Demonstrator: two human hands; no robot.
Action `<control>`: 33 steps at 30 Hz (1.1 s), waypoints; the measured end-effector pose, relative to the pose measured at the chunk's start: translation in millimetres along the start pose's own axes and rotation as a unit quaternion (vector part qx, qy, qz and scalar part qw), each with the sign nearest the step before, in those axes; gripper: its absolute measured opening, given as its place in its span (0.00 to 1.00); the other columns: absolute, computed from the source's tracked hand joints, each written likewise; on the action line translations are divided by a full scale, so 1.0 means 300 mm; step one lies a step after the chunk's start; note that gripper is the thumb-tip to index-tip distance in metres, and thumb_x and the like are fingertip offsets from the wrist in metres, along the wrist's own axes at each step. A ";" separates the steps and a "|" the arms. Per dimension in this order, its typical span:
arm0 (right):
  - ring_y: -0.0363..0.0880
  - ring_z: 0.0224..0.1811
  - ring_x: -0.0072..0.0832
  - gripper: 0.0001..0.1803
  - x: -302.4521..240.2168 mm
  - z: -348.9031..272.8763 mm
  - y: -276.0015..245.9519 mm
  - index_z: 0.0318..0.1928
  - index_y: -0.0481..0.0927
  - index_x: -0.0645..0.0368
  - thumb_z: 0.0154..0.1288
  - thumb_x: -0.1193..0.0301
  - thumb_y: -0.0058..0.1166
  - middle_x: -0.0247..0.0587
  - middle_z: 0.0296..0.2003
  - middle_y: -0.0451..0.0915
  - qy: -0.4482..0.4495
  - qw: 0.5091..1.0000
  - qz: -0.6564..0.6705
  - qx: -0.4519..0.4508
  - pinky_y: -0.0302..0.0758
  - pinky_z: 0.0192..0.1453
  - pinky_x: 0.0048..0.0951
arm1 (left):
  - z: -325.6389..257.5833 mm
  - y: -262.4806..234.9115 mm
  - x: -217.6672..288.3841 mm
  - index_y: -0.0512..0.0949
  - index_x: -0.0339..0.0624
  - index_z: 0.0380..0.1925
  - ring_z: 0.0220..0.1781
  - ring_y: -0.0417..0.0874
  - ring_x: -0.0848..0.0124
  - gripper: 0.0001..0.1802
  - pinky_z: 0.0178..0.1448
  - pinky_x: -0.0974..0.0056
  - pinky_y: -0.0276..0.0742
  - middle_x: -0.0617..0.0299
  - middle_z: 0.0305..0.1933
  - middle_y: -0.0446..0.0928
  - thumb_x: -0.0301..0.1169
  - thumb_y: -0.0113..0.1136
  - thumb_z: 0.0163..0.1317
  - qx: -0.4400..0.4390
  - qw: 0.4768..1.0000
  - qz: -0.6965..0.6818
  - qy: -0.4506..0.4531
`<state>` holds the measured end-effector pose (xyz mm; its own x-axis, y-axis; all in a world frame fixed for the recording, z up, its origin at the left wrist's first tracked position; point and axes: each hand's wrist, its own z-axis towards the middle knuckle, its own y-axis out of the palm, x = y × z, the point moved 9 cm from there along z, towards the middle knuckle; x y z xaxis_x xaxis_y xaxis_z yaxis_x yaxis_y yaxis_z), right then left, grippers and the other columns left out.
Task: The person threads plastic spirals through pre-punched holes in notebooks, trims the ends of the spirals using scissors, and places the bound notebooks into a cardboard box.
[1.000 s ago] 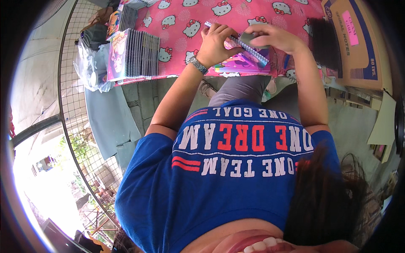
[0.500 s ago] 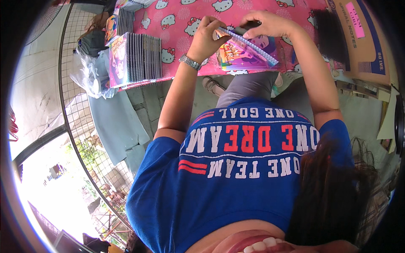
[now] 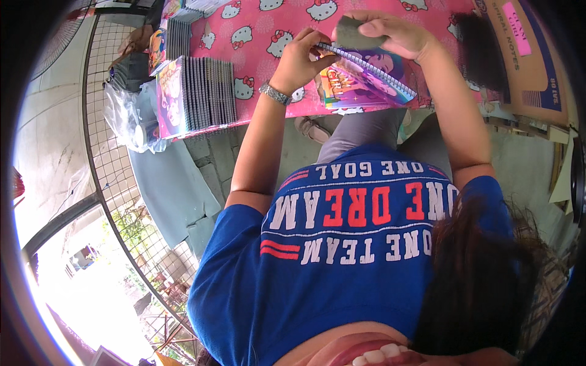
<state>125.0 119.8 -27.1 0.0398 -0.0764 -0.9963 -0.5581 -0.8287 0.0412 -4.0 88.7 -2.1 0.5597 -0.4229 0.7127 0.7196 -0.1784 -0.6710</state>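
Observation:
A spiral notebook [image 3: 339, 85] with a colourful purple and yellow cover lies tilted at the near edge of the table, its white coil slanting down to the right. My left hand [image 3: 299, 66] is closed on the upper left end of this notebook, fingers pinching near the coil. In my right hand [image 3: 400, 35] is a dark grey-green flat piece [image 3: 357, 38], gripped between thumb and fingers just above the coil. What that piece is made of I cannot make out. Under the notebook show edges of what may be further notebooks.
A pink patterned cloth [image 3: 262, 36] covers the table. To the left stand a stack of spiral notebooks [image 3: 206, 91] and a smaller stack [image 3: 178, 39] behind it, with a clear plastic bag [image 3: 128, 113] beside them. A cardboard box [image 3: 534, 73] and a black fuzzy thing [image 3: 479, 52] are at right.
My right hand has lifted slightly and turned, so the grey-green piece now shows its flat face. The notebook's lower right end has shifted a little right and nearer.

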 end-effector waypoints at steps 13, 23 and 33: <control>0.62 0.70 0.54 0.42 0.304 -0.536 -0.323 0.71 0.62 0.54 0.62 0.51 0.60 0.56 0.69 0.62 0.003 0.709 -0.536 0.458 0.63 0.71 0.46 | -0.151 -0.015 -0.089 0.80 0.31 0.43 0.36 0.83 0.77 0.09 0.39 0.70 0.81 0.60 0.38 0.82 0.23 0.62 0.65 0.210 0.944 -0.184 -0.179; 0.70 0.58 0.55 0.34 0.370 -0.697 -0.116 0.69 0.62 0.59 0.64 0.63 0.52 0.58 0.59 0.68 0.213 0.683 -0.510 0.477 0.67 0.63 0.53 | -0.181 0.042 -0.068 0.68 0.38 0.57 0.32 0.83 0.76 0.20 0.33 0.70 0.84 0.56 0.42 0.78 0.29 0.60 0.68 0.268 0.957 -0.041 -0.108; 0.68 0.60 0.45 0.30 -0.058 -0.408 0.222 0.66 0.67 0.63 0.64 0.70 0.56 0.53 0.58 0.68 -0.175 0.871 -0.296 0.351 0.65 0.65 0.40 | -0.168 0.050 -0.070 0.70 0.36 0.49 0.32 0.84 0.76 0.13 0.30 0.68 0.84 0.59 0.37 0.80 0.24 0.60 0.67 0.263 0.958 -0.084 -0.079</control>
<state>188.7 -1.9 2.4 0.3053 0.5248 -0.7946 -0.8999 -0.1140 -0.4210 -25.6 50.1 -37.4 0.4425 -0.2794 0.8521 0.8895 0.2571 -0.3777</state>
